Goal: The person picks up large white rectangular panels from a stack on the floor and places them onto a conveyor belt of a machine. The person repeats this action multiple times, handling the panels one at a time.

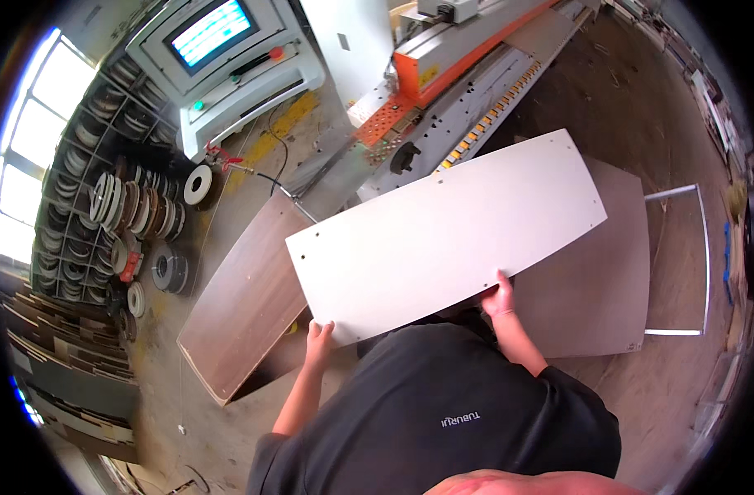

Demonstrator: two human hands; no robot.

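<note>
A long white board (447, 239) with small drilled holes near its ends and edges lies tilted across the view in front of me. My left hand (320, 337) grips its near left corner, thumb on the top face. My right hand (500, 299) holds the near long edge right of the middle, thumb on top and fingers hidden beneath. Under the board's right end is a brown board (604, 289). To the left, a long brown wooden panel (245, 301) passes close to the white board's left end.
Beyond the board stands a machine with an orange-and-grey beam (443, 66) and a yellow-marked track (488, 111). A control panel with a lit screen (212, 37) is at the upper left. Rolls of edge banding (137, 206) fill a rack at left. A white metal frame (705, 256) stands at right.
</note>
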